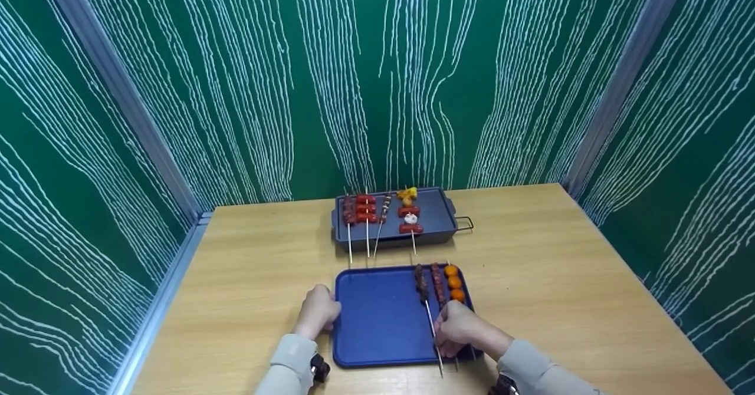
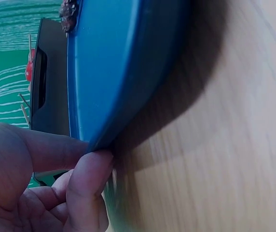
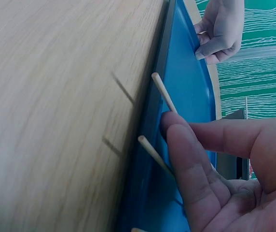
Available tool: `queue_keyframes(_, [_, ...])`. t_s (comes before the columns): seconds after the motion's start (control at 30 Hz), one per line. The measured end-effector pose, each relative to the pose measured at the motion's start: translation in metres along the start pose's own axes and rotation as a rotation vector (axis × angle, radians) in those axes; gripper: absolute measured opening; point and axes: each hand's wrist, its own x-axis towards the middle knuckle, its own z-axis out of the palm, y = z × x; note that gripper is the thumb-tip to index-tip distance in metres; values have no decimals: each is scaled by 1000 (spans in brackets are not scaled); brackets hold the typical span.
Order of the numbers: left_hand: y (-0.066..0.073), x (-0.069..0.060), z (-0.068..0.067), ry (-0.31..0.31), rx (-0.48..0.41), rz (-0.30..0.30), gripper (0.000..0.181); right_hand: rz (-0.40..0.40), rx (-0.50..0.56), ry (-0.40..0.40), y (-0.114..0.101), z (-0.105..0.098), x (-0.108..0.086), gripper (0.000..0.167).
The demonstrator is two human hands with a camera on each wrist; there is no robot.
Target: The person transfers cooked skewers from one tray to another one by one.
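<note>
A blue tray point(image 1: 377, 318) lies on the table. My left hand point(image 1: 318, 309) pinches its left rim between thumb and index finger, as the left wrist view shows up close. Over the tray's right side, my right hand point(image 1: 463, 327) pinches the bare stick of a dark meat skewer point(image 1: 422, 283). That stick point(image 3: 162, 89) runs between thumb and fingertip in the right wrist view, its end past the near rim. Beside it on the tray lie a reddish-brown meat skewer point(image 1: 437, 283) and a skewer of orange balls point(image 1: 453, 283), their lower parts partly hidden by my hand.
Behind the tray stands a dark grey tabletop grill point(image 1: 436, 206) with a wire handle point(image 1: 465, 223) at its right. Several skewers lie across it, including one of red pieces point(image 1: 366, 208) and a mixed one point(image 1: 410, 219). Green patterned panels point(image 1: 401, 88) enclose the wooden table point(image 1: 236, 300).
</note>
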Motion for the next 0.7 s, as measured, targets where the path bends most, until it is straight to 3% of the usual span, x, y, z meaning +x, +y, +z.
queue_keyframes(0.2, [-21, 19, 9, -14, -32, 30, 37, -8, -4, 3, 1, 1, 0, 20])
queue_keyframes(0.33, [-30, 28, 14, -15, -38, 18, 35, 4, -6, 13, 0, 0, 2, 20])
queue_keyframes(0.43, [-26, 25, 12, -12, -35, 13, 34, 10, -20, 25, -1, 0, 2, 21])
queue_keyframes(0.6, [-6, 6, 0, -20, -37, 7, 32, -1, -42, 20, -1, -1, 2, 22])
queue_keyframes(0.7, [-6, 4, 0, -27, -41, 6, 28, 1, -36, 5, -1, -3, 1, 21])
